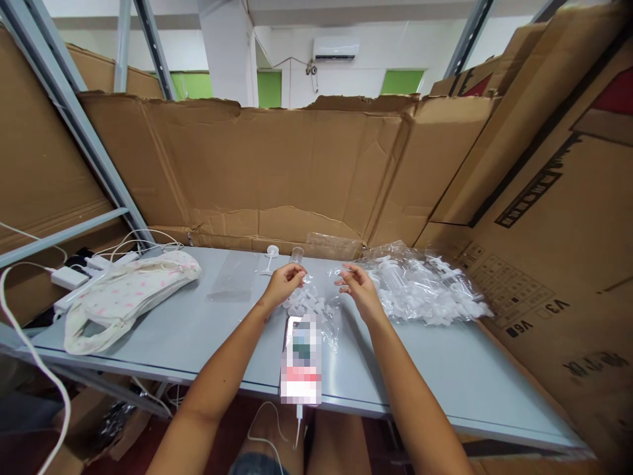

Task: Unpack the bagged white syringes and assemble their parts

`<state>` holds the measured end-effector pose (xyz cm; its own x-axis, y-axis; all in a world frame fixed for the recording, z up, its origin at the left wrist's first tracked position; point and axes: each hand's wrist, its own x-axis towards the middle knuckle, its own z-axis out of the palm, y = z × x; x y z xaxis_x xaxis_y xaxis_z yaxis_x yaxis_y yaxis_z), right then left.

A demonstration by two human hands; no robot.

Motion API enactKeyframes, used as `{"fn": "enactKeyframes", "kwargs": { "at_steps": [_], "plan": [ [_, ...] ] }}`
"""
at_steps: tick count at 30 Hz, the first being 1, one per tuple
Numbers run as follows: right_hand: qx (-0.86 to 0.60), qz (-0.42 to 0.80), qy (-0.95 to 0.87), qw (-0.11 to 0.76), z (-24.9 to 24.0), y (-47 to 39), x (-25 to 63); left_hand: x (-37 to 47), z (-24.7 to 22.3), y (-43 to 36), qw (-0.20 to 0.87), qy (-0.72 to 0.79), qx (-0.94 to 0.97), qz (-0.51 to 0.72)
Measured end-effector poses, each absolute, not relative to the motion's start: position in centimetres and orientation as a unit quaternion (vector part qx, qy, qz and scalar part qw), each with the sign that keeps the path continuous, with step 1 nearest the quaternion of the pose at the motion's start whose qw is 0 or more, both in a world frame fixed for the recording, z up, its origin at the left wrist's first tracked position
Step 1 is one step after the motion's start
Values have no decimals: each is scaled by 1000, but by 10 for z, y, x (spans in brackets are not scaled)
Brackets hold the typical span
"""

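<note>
My left hand (287, 282) is over the table with its fingertips pinched together; what they hold, if anything, is too small to make out. To its right hovers my right hand (360, 287), fingers bent and apart. Between and below them lies a clear plastic bag (334, 330) with small white plastic pieces (304, 302). Just behind my left hand is a clear ribbed cylinder (297, 254). A white plunger-like part with a round end (271, 253) is a little left of it. A large clear bag of white parts (430, 287) lies beside my right hand.
A phone (301, 363) on a cable rests at the table's (212, 349) front edge. Left are a flat clear bag (232, 276), a folded white cloth item (133, 293) and power strips with cables (69, 278). Cardboard (277, 158) walls the back and sides.
</note>
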<state>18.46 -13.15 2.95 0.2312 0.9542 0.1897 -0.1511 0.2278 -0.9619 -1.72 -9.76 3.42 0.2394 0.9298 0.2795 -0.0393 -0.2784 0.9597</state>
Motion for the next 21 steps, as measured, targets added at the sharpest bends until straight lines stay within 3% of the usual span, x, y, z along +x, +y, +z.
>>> {"fn": "enactKeyframes", "kwargs": {
  "at_steps": [4, 15, 21],
  "plan": [
    [-461, 434, -500, 591, 25, -131, 183, -19, 34, -95, 474, 361, 599, 535],
    [-460, 386, -433, 673, 28, -130, 189, -17, 25, -93, 514, 342, 636, 463],
    [-463, 435, -490, 597, 26, -130, 185, -19, 29, -92, 459, 358, 620, 526]
  ]
}}
